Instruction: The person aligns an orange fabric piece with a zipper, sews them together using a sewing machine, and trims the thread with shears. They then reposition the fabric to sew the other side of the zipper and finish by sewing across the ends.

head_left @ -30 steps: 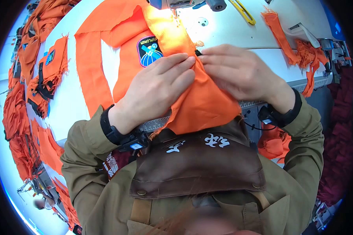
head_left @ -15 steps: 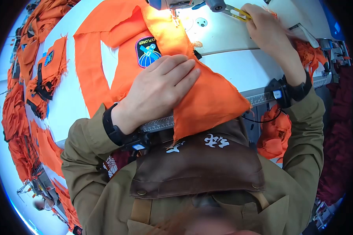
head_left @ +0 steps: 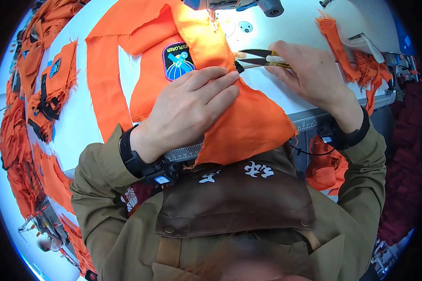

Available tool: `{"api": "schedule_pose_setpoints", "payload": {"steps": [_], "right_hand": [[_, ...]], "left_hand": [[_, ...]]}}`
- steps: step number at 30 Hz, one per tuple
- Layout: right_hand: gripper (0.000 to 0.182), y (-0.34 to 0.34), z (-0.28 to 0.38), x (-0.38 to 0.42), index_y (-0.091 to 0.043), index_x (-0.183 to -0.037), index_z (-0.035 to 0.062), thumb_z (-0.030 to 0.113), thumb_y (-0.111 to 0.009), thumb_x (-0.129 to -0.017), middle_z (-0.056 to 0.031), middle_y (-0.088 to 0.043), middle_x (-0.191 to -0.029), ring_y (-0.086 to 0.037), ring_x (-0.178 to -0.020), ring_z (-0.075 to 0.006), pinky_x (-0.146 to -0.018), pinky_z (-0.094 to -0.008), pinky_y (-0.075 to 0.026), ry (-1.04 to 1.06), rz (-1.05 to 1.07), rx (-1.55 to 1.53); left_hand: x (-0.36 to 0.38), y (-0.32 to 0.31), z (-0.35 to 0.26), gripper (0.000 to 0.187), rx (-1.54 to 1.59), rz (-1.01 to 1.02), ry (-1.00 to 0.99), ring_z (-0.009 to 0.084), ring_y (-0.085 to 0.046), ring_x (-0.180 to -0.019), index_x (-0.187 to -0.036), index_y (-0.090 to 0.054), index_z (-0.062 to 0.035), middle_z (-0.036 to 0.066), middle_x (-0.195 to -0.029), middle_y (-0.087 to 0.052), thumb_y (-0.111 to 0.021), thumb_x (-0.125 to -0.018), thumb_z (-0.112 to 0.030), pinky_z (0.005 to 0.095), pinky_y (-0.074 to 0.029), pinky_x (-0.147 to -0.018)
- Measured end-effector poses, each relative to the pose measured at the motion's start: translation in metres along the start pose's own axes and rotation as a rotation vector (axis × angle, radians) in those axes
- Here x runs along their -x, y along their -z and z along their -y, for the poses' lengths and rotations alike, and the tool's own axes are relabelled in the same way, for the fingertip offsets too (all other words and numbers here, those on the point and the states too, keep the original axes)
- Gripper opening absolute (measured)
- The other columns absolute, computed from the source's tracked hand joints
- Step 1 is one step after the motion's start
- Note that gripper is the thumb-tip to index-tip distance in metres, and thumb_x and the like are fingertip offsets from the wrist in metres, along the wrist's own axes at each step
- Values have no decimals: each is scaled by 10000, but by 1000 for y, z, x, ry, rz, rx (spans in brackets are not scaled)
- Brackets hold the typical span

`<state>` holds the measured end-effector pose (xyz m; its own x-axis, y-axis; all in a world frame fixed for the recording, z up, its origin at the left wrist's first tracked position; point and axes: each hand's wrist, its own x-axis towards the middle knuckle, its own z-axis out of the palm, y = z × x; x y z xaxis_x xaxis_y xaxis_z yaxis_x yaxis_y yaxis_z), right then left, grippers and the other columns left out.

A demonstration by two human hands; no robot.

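My left hand (head_left: 187,105) lies over an orange fabric piece (head_left: 248,124), its fingers together and fingertips right at the seamed edge; the thumb is hidden. A patch (head_left: 179,61) with the word EXPLORER and a blue satellite sits on the orange cloth just beyond that hand. From the seam, close to the fingertips, sticks a short black strip end (head_left: 239,67). My right hand (head_left: 309,72) grips thread snips (head_left: 262,58) with yellow handles. Their dark blades are spread, with the tips pointing left close to the black strip. The cloth's upper end runs beneath the lit sewing machine needle (head_left: 214,27).
The sewing machine head (head_left: 234,4) overhangs the white table (head_left: 286,28). A metal ruler (head_left: 309,122) runs along its front edge. Orange strips and scraps (head_left: 373,68) lie at the right. Stacks of orange pieces (head_left: 21,154) line the left, and dark red cloth (head_left: 401,173) hangs far right.
My right hand has brought the snips down and left from beside the machine head to the seam, blades now spread. The fabric's lower corner has shifted slightly; my left hand stays on it.
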<state>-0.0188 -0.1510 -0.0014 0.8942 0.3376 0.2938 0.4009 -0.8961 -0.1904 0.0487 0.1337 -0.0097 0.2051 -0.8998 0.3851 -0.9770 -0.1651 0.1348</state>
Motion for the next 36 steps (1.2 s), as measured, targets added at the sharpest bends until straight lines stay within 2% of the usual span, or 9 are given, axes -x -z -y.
{"api": "schedule_pose_setpoints", "payload": {"steps": [19,36], "right_hand": [[254,7,5,-12,-591,-988,139,343,-734,-937,-26,-624,-787,-701,-752,-254,-587,-411,-519,177,88,187],[248,4,4,-14,-587,-967,136,334,-731,-935,-31,-622,-775,-698,-739,-262,-581,-415,-514,184,87,181]], "left_hand": [[1,3,0,372,-17,-35,-3,273,-697,-1194,-1234,-727,-79,48,-1296,-743,-671,-867,-77,382,-602,-924],[2,3,0,366,-14,-42,1,267,-691,-1198,-1249,-723,-93,36,-1305,-739,-668,-887,-89,377,-603,-909]]}}
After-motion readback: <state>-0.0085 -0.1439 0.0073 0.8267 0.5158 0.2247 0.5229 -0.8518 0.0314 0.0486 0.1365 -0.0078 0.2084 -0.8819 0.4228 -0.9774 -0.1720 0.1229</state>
